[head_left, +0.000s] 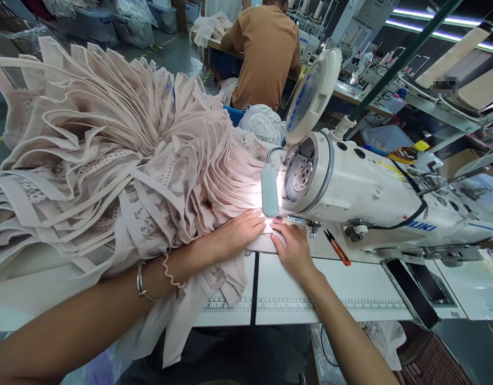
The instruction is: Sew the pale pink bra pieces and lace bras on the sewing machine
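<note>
A sewing machine (351,176) stands at the right, and its lamp (269,191) lights the spot under the needle end. Beside the lamp my left hand (246,227) lies on the pale pink fabric (230,182), fingers stretched out and flat. My right hand (290,246) rests opposite it, close to the presser area, with its fingers apart and pressing down on a small piece of cloth. The fingertips of both hands nearly meet there. Glare and the lamp hide the needle and the exact edge of the cloth.
Heaped lace-trimmed garments (122,144) cover the left of the table and hang over its front edge. Orange thread snips (338,248) lie right of my right hand. A phone (410,294) sits at the front right. Ahead, a person in a brown shirt (266,53) sits.
</note>
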`<move>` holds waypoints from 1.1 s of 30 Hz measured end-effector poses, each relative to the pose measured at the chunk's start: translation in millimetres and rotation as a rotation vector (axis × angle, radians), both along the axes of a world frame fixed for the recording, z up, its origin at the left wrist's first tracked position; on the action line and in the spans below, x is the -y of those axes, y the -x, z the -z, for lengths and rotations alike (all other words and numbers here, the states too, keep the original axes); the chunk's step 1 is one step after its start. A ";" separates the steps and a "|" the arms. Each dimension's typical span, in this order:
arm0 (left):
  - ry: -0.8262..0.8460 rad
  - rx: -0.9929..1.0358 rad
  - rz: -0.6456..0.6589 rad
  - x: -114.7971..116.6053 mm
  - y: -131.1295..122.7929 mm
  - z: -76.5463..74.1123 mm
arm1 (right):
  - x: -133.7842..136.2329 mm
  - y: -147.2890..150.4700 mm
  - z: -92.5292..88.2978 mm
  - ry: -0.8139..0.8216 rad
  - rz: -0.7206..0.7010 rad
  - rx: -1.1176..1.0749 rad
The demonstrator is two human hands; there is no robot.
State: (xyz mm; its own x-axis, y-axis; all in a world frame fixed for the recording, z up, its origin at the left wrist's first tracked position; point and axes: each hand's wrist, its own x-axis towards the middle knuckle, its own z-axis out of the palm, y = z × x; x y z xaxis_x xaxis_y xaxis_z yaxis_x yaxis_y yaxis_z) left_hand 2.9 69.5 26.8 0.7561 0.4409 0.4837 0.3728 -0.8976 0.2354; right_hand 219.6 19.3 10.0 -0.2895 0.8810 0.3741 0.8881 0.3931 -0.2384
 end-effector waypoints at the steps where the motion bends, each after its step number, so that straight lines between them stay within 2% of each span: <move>1: -0.024 -0.010 -0.016 -0.5 -0.4 0.2 | 0.1 -0.3 -0.3 0.002 -0.009 0.005; 5: -0.097 -0.115 -0.093 -2.7 -2.5 2.1 | 1.4 -1.0 -1.7 0.013 -0.030 0.024; 11: 0.089 -0.112 -0.143 -8.9 -5.4 16.6 | 0.7 -2.7 0.8 0.026 -0.008 0.021; 13: 0.105 -0.127 -0.140 -8.5 -4.0 18.8 | 0.1 -4.0 3.2 0.021 -0.024 0.025; 18: 0.042 -0.124 -0.062 -2.3 1.6 8.7 | 2.5 -3.3 5.8 -0.148 -0.068 0.074; 23: -0.063 -0.154 0.005 0.7 1.7 1.0 | 6.8 4.3 -3.1 -0.344 -0.121 0.145; 27: -0.157 -0.226 0.028 1.8 -2.5 2.3 | 7.0 13.8 -8.1 -0.405 -0.126 0.199; 30: -0.200 -0.248 0.030 4.4 -5.0 0.9 | 5.4 20.5 -5.8 -0.410 -0.076 0.227; 33: -0.239 -0.242 0.024 7.5 -6.5 -2.3 | 3.3 22.8 -2.8 -0.392 0.000 0.097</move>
State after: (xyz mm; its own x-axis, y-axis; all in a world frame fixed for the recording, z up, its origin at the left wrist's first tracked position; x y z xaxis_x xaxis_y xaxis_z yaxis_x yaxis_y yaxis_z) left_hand 9.4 62.0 29.1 0.8705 0.3174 0.3763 0.3702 -0.9259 -0.0754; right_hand 196.8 16.1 12.9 -0.3398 0.6774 0.6524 0.8992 0.4372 0.0144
